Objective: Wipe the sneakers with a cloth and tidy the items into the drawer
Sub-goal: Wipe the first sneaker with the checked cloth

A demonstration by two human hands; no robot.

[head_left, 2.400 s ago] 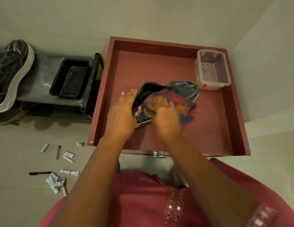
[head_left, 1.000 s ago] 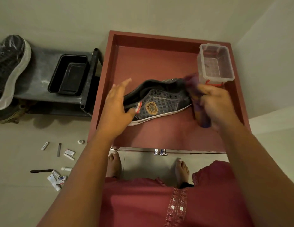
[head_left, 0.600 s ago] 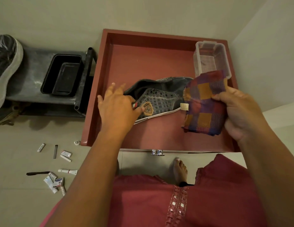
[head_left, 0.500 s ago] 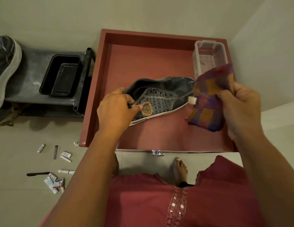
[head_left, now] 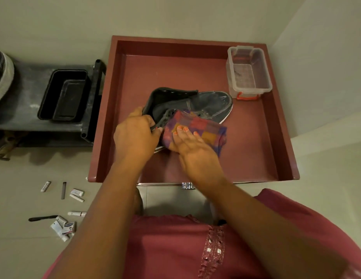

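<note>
— So, how should this wipe go?
— Left hand (head_left: 135, 135) stays clamped on the sneaker (head_left: 195, 105) collar, mid-drawer (head_left: 107, 109); right hand (head_left: 187, 141), fingers nearly flat, presses the checked cloth (head_left: 197, 125) onto its side. I'd use firm strokes heel to toe, bracing against the pull.
— Different from half a second ago?
— Yes: the cloth hung clear beside the toe; now it's pressed on. The clear box (head_left: 249, 71) sits in the far right corner, and small tubes (head_left: 62, 228) lie on the floor.
</note>
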